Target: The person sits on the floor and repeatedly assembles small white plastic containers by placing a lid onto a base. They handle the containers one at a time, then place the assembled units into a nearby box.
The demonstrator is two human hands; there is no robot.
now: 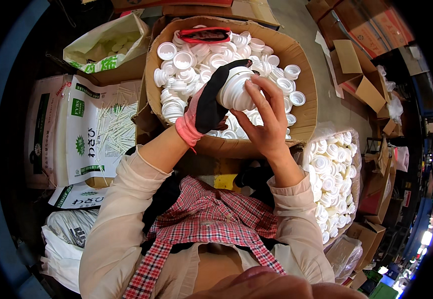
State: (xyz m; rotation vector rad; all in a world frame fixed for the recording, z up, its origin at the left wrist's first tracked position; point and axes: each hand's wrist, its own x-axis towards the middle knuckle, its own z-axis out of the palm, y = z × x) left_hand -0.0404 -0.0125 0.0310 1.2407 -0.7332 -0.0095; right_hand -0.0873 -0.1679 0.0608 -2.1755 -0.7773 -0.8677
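Note:
My left hand [210, 102], in a black glove with a pink cuff, is closed around a white ridged plastic cap [236, 93] held above the big carton. My bare right hand [271, 119] curls at the cap's right side, its fingertips on the rim and its thumb near the lower edge. Whether the held piece is one cap or several stacked together, I cannot tell. Beneath both hands, many loose white plastic caps [183, 60] fill the cardboard box [301, 117], lying at all angles. A red open pouch [205, 35] rests on them at the far side.
On the right stands a clear bag of white caps [330, 174]. To the left, thin white sticks [119, 122] lie on a printed white sheet [83, 144], with a white bag [109, 45] of pale round pieces behind. Open cartons [358, 74] stand at the far right.

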